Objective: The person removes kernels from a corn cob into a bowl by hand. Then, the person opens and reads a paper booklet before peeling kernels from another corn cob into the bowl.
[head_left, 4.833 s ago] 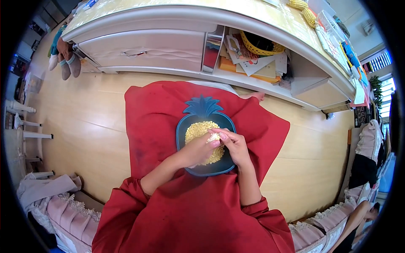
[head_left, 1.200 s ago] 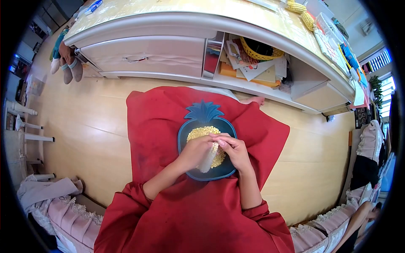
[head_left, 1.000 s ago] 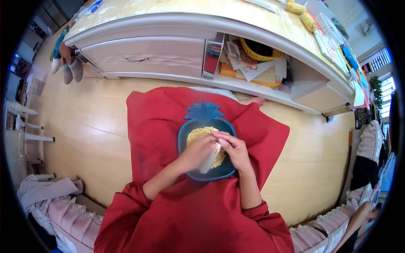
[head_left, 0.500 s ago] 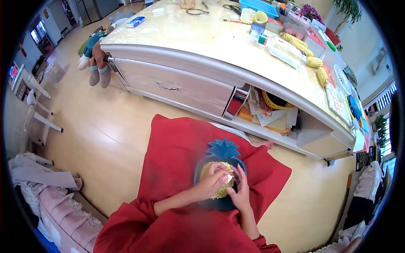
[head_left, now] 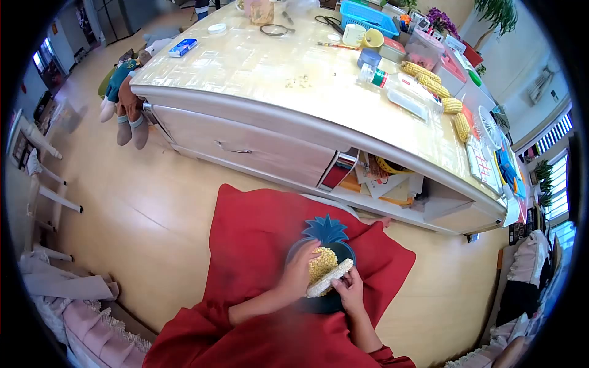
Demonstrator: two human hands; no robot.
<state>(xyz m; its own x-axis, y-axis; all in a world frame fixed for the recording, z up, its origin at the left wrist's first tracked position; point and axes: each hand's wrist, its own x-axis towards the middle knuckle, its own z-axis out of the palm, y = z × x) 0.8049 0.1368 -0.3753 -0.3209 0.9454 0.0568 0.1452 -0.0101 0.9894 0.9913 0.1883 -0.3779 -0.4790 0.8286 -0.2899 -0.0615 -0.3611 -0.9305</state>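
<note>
A mostly bare, whitish corn cob [head_left: 330, 278] lies slantwise over the bowl, held by my right hand [head_left: 351, 293] with thumb and fingers closed on it. My left hand [head_left: 297, 273] is at the bowl's left side, fingers stretched forward beside the kernels; the cob's lower end is close to its palm. Loose yellow corn kernels [head_left: 321, 262] fill part of a dark teal, pineapple-shaped bowl [head_left: 326, 229], whose leafy end points away from me. The bowl rests on red cloth [head_left: 251, 227] over my lap. Both hands hide parts of its rim.
Ahead stands a cream table [head_left: 245, 67] with a drawer and open shelf. Several yellow corn cobs [head_left: 452, 105] lie at its right, near a clear jar [head_left: 373, 75] and a blue basket [head_left: 370, 18]. Plush toys [head_left: 126, 101] hang at its left corner.
My hands have moved apart from their close grip around the cob. The cob now shows at full length in my right hand, and the left fingers have straightened. The camera view has shifted slightly.
</note>
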